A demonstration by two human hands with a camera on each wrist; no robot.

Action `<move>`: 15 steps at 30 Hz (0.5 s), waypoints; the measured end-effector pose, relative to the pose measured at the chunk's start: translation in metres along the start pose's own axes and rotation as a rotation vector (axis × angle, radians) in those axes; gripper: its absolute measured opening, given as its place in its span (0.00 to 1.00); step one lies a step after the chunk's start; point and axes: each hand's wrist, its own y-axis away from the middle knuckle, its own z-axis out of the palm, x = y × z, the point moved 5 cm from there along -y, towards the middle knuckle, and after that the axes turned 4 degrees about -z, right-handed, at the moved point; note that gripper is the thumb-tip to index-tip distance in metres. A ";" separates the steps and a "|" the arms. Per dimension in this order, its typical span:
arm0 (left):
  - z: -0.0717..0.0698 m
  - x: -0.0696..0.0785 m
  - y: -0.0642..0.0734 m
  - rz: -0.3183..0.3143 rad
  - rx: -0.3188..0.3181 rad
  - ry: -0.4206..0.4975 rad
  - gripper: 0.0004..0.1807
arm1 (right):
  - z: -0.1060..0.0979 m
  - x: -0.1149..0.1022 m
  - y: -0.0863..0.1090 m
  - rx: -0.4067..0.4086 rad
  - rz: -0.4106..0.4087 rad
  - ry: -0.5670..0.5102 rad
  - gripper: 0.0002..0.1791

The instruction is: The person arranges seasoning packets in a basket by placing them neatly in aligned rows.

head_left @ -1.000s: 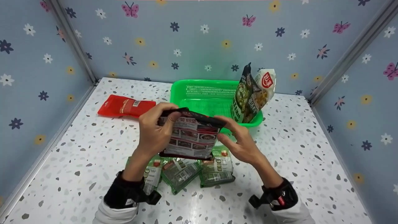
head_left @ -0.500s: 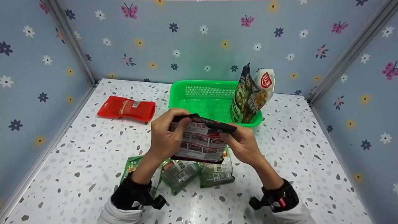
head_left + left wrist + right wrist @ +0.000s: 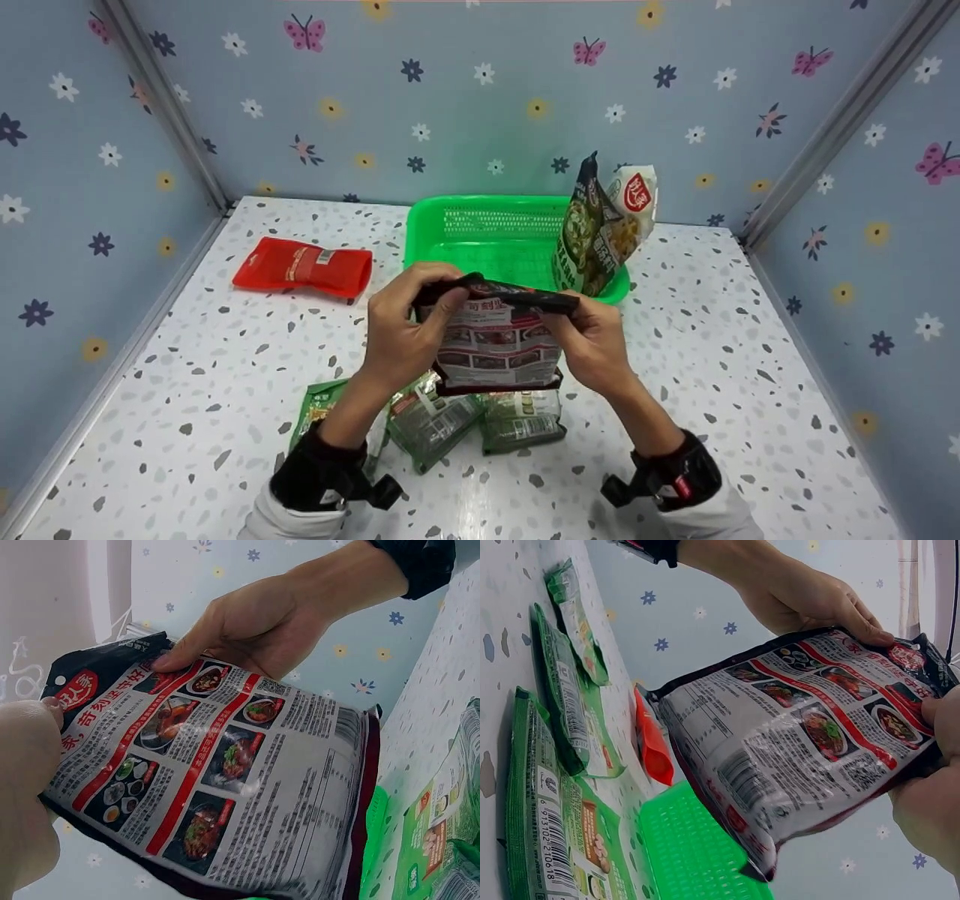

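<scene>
Held up between both hands is a black-edged food pouch [image 3: 495, 345], its printed back with dish photos and red bands turned toward me. My left hand [image 3: 405, 330] grips its upper left corner, thumb on the near face. With thumb and fingers my right hand [image 3: 596, 341] pinches the upper right corner. In the left wrist view the pouch [image 3: 225, 772] spans between the hands, and the right wrist view shows a barcode on a lower corner of the pouch [image 3: 772, 742]. Beneath it on the table lie several green packets [image 3: 435, 420], partly covered by the pouch and left forearm.
Behind the hands stands a green plastic basket [image 3: 487, 206] with two upright pouches [image 3: 592, 232] leaning at its right end. A red packet [image 3: 304, 268] lies on the speckled table [image 3: 202, 375] at the left. Flower-patterned walls [image 3: 480, 90] enclose the back and sides.
Both hands have shifted the pouch rightward and slightly down. My right hand has gone from loosely spread fingers at its edge to pinching the corner. More of the left green packet shows.
</scene>
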 end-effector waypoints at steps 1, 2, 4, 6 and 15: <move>0.001 0.000 0.001 -0.008 -0.006 -0.001 0.15 | 0.000 0.000 0.000 0.012 0.013 -0.006 0.09; 0.001 -0.001 0.001 -0.019 -0.015 0.005 0.17 | -0.001 0.000 -0.001 0.027 0.025 -0.010 0.09; 0.004 -0.002 0.002 -0.043 -0.042 0.022 0.23 | -0.004 0.001 -0.001 0.064 0.057 -0.007 0.08; 0.007 -0.003 0.003 -0.088 -0.075 0.044 0.30 | -0.008 0.000 -0.001 0.101 0.086 -0.005 0.09; 0.028 -0.022 0.018 -0.399 -0.247 0.244 0.37 | -0.025 -0.005 -0.001 0.253 0.120 -0.036 0.14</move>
